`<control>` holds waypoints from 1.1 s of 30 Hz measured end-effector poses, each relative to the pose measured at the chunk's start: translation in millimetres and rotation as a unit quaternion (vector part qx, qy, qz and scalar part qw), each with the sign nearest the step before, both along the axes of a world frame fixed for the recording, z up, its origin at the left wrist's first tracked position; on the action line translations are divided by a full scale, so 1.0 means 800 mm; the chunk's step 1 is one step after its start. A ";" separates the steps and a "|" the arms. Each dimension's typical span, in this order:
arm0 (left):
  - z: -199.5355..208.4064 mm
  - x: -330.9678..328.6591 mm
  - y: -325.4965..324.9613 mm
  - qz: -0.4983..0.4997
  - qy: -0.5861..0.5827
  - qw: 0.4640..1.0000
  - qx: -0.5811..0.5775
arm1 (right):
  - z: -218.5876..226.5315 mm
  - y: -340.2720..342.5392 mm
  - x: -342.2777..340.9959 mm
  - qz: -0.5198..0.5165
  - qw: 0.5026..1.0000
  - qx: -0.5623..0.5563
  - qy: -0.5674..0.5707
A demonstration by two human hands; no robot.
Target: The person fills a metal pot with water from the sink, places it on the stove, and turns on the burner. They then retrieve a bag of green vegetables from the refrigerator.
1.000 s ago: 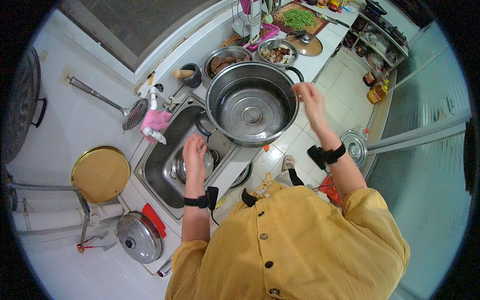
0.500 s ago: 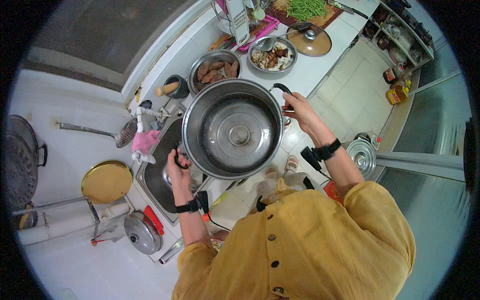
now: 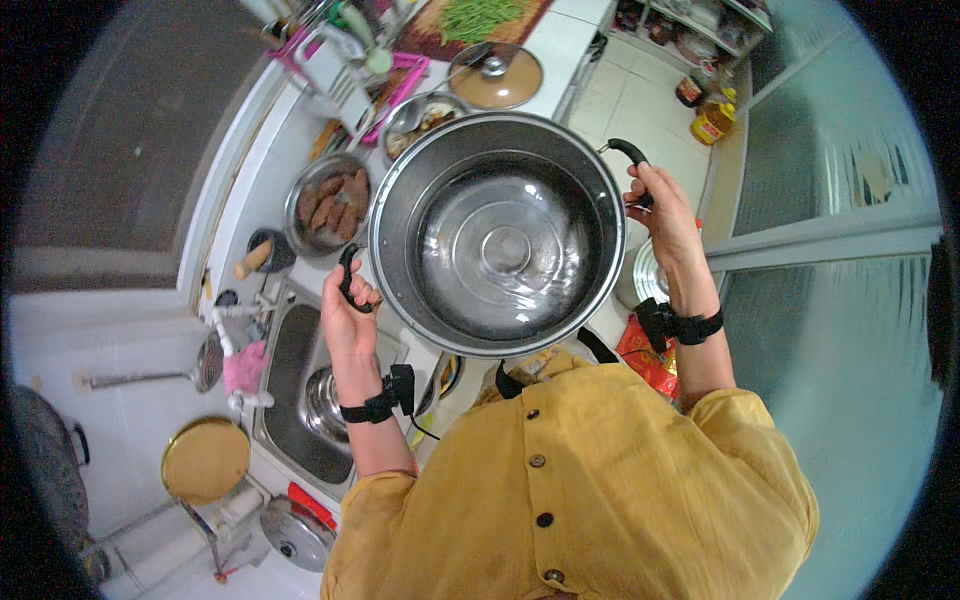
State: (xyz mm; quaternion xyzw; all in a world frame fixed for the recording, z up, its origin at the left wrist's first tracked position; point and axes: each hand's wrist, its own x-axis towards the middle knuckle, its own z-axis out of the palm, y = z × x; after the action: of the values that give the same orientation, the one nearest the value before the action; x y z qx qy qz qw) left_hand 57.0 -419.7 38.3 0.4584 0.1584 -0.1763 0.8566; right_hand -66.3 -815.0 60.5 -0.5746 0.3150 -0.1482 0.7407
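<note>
A large steel pot (image 3: 400,190) with two black handles hangs in front of my body, lifted off the counter. Clear water (image 3: 470,260) seems to lie in its bottom, with ripples and bright reflections. My left hand (image 3: 350,305) is closed round the handle on the left side. Around the opposite handle, the fingers of my right hand (image 3: 665,205) are wrapped. Behind the pot's left side, a steel bowl of sweet potatoes (image 3: 335,205) stands on the counter. A second bowl with chopped food (image 3: 430,115) is partly hidden by the pot's far rim.
The sink (image 3: 300,350) with a steel bowl (image 3: 325,400) in it lies left of me. A glass lid (image 3: 495,75) and a cutting board of green beans (image 3: 480,20) are at the far counter. Sliding glass doors (image 3: 830,330) stand on the right, near bottles (image 3: 712,118).
The pot, held in both hands, has moved right and away from the sink, and appears larger. The view has swung right, and the water's surface now looks more rippled.
</note>
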 end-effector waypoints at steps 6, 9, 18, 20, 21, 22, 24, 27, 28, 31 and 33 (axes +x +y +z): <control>-0.012 0.047 -0.160 -0.086 -0.025 0.996 -0.010 | -0.002 -0.123 -0.026 -0.096 0.995 -0.029 -0.018; -0.016 0.065 -0.245 -0.117 -0.035 0.993 -0.002 | -0.013 -0.196 -0.025 -0.127 0.992 -0.024 -0.016; -0.054 0.095 -0.435 -0.181 0.017 0.983 0.039 | -0.069 -0.357 -0.055 -0.179 0.982 0.022 0.048; -0.065 0.101 -0.464 -0.197 0.032 0.979 0.044 | -0.081 -0.380 -0.055 -0.194 0.979 0.034 0.055; -0.070 0.106 -0.476 -0.198 0.046 0.978 0.040 | -0.087 -0.389 -0.057 -0.198 0.978 0.035 0.058; -0.076 0.108 -0.487 -0.208 0.057 0.976 0.041 | -0.092 -0.396 -0.060 -0.202 0.977 0.036 0.061; -0.091 0.111 -0.508 -0.232 0.072 0.969 0.043 | -0.106 -0.407 -0.068 -0.218 0.972 0.046 0.068; -0.107 0.115 -0.531 -0.242 0.097 0.963 0.067 | -0.120 -0.419 -0.076 -0.229 0.969 0.047 0.079; -0.112 0.116 -0.537 -0.242 0.104 0.961 0.078 | -0.124 -0.423 -0.078 -0.235 0.967 0.050 0.086; -0.124 0.120 -0.550 -0.251 0.118 0.955 0.102 | -0.132 -0.427 -0.080 -0.241 0.964 0.054 0.095; -0.130 0.122 -0.553 -0.253 0.126 0.952 0.116 | -0.135 -0.427 -0.080 -0.250 0.962 0.051 0.099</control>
State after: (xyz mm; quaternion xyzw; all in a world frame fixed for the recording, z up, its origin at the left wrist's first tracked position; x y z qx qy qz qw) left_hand 154.3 -861.8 -65.7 0.5539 0.1635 -0.4236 0.6979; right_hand -130.0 -1156.5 -47.8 -0.4511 0.5275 -0.2548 0.6733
